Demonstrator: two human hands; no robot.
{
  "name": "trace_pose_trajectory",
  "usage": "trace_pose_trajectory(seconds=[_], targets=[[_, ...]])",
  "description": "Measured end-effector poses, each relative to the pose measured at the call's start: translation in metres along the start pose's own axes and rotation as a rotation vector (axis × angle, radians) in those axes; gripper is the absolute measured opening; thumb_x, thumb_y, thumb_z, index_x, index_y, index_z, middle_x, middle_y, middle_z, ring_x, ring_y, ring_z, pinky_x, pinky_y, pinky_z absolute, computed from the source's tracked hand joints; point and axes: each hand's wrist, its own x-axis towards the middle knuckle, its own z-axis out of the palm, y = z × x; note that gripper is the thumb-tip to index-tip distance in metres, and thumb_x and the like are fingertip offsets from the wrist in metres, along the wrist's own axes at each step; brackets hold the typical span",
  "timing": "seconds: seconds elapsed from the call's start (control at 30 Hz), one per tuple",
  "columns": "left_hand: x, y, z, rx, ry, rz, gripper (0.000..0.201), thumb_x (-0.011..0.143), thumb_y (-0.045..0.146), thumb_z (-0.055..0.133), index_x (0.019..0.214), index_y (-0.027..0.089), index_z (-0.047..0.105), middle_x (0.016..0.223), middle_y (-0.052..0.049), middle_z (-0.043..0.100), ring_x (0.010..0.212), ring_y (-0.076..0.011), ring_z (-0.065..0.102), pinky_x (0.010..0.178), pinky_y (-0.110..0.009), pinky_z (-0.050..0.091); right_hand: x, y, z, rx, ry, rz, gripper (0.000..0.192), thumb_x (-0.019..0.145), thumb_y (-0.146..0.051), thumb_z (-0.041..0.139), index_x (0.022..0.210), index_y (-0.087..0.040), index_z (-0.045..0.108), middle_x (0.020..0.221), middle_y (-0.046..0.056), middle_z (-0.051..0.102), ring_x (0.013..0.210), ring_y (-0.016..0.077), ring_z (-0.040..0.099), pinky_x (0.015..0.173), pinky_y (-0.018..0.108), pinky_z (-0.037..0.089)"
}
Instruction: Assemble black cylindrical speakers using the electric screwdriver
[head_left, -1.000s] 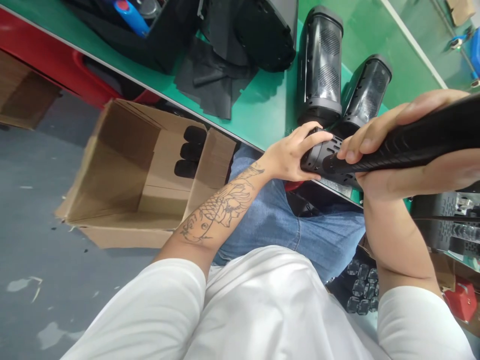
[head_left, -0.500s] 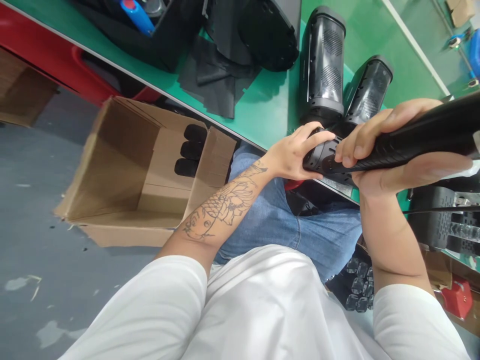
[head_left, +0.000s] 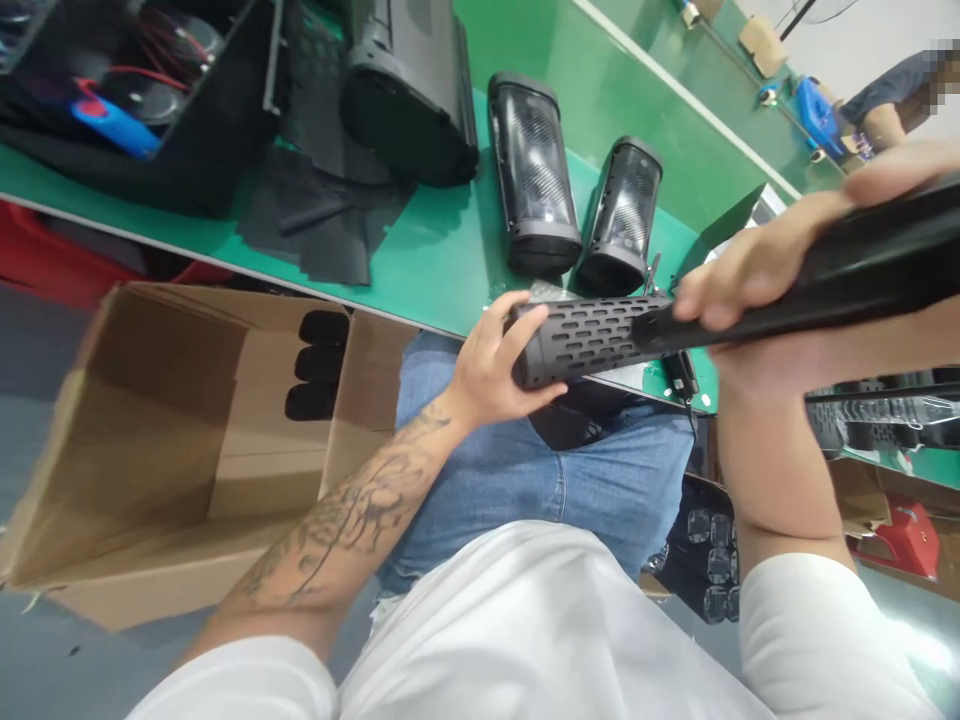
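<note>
My left hand (head_left: 495, 360) is closed around the left end of a black slotted housing (head_left: 589, 335), its thumb and fingers spread along the edges. My right hand (head_left: 765, 255), a little blurred, grips a thick black electric screwdriver (head_left: 862, 275). The screwdriver's narrow end meets the right part of the slotted face; the bit itself does not show. Behind the housing stand two black speaker-like units with clear wrapped fronts, a larger one (head_left: 536, 175) and a smaller one (head_left: 622, 215). Below the housing's right end lies a small black tool with a cord (head_left: 681, 375).
An open cardboard box (head_left: 165, 400) with several black pads stands left of my legs. On the green table (head_left: 435, 270) are black sheets (head_left: 322, 215), a large black casing (head_left: 409, 95) and a bin (head_left: 225, 150) with a blue-handled tool. Another person's arm (head_left: 889, 120) shows far right.
My view has swung right, so the table items appear further left. The housing now shows more of its slotted face, still between my left hand and the screwdriver.
</note>
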Motion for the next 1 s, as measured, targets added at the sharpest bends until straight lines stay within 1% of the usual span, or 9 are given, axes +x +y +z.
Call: trace_pose_trajectory(seconds=[0.07, 0.13, 0.33, 0.47, 0.57, 0.67, 0.77, 0.93, 1.0], targets=[[-0.017, 0.026, -0.005, 0.043, -0.006, -0.027, 0.108, 0.086, 0.043, 0.082, 0.174, 0.024, 0.022, 0.165, -0.026, 0.038, 0.152, -0.0449, 0.051, 0.118, -0.067, 0.054, 0.021, 0.008, -0.043, -0.106, 0.254, -0.096, 0.066, 0.092, -0.090, 0.068, 0.091, -0.024, 0.065, 0.063, -0.001, 0.055, 0.055, 0.0198, 0.062, 0.043, 0.033, 0.049], [-0.032, 0.050, -0.008, 0.049, -0.033, 0.035, 0.112, 0.082, 0.036, 0.083, 0.175, 0.029, 0.021, 0.168, -0.026, 0.036, 0.148, -0.0449, 0.052, 0.113, -0.067, 0.057, 0.038, 0.034, -0.092, -0.219, 0.606, -0.297, 0.075, 0.082, -0.098, 0.070, 0.082, -0.024, 0.060, 0.055, -0.004, 0.044, 0.040, 0.0135, 0.046, 0.033, 0.029, 0.032], [-0.042, 0.092, -0.006, 0.054, -0.221, 0.216, 0.087, 0.081, 0.006, 0.070, 0.161, 0.035, 0.052, 0.152, -0.018, 0.053, 0.120, -0.0285, 0.066, 0.099, -0.046, 0.068, 0.024, 0.100, -0.187, -0.393, 0.592, -0.228, 0.061, 0.085, -0.087, 0.076, 0.097, -0.031, 0.055, 0.065, -0.006, 0.056, 0.055, 0.0140, 0.052, 0.055, 0.033, 0.040], [-0.009, 0.098, -0.018, 0.125, -0.386, 0.340, 0.068, 0.088, -0.001, 0.061, 0.149, 0.028, 0.067, 0.131, -0.012, 0.070, 0.106, -0.0212, 0.071, 0.094, -0.035, 0.067, 0.004, 0.110, -0.194, -0.360, 0.550, -0.068, 0.072, 0.072, -0.100, 0.072, 0.095, -0.035, 0.050, 0.064, -0.008, 0.054, 0.059, 0.0125, 0.043, 0.060, 0.037, 0.041], [0.036, 0.091, -0.022, 0.222, -0.483, 0.494, 0.058, 0.090, 0.011, 0.074, 0.147, 0.022, 0.068, 0.133, -0.013, 0.074, 0.120, -0.0273, 0.071, 0.111, -0.043, 0.061, 0.006, 0.120, -0.193, -0.396, 0.621, -0.009, 0.087, 0.067, -0.113, 0.059, 0.096, -0.031, 0.052, 0.062, -0.007, 0.049, 0.059, 0.0100, 0.034, 0.058, 0.032, 0.041], [0.082, 0.085, -0.010, 0.170, -0.649, 0.628, 0.083, 0.073, 0.037, 0.099, 0.147, 0.018, 0.067, 0.158, -0.019, 0.063, 0.149, -0.0379, 0.058, 0.130, -0.053, 0.046, 0.012, 0.124, -0.191, -0.377, 0.799, -0.035, 0.099, 0.057, -0.119, 0.052, 0.098, -0.029, 0.052, 0.057, -0.008, 0.040, 0.052, 0.0094, 0.029, 0.050, 0.028, 0.036], [0.104, 0.092, 0.011, 0.185, -0.806, 0.678, 0.110, 0.065, 0.058, 0.103, 0.155, 0.012, 0.059, 0.154, -0.026, 0.065, 0.143, -0.0419, 0.063, 0.121, -0.051, 0.050, 0.015, 0.108, -0.181, -0.333, 0.848, -0.106, 0.097, 0.053, -0.114, 0.064, 0.100, -0.031, 0.050, 0.057, -0.008, 0.042, 0.047, 0.0099, 0.033, 0.043, 0.027, 0.033], [0.095, 0.112, 0.046, 0.453, -0.659, 0.341, 0.099, 0.084, 0.042, 0.093, 0.163, 0.002, 0.049, 0.149, -0.038, 0.062, 0.138, -0.0513, 0.065, 0.105, -0.052, 0.052, 0.001, 0.048, -0.162, -0.174, 0.850, -0.232, 0.078, 0.081, -0.101, 0.057, 0.099, -0.025, 0.049, 0.058, -0.006, 0.041, 0.041, 0.0128, 0.043, 0.034, 0.025, 0.033], [0.094, 0.111, 0.054, 0.477, -0.609, 0.134, 0.098, 0.087, 0.040, 0.089, 0.165, 0.001, 0.045, 0.151, -0.040, 0.060, 0.138, -0.0539, 0.062, 0.105, -0.057, 0.050, -0.013, 0.019, -0.156, -0.120, 0.698, -0.223, 0.064, 0.094, -0.087, 0.059, 0.102, -0.023, 0.051, 0.063, -0.005, 0.046, 0.048, 0.0136, 0.053, 0.042, 0.024, 0.043]])
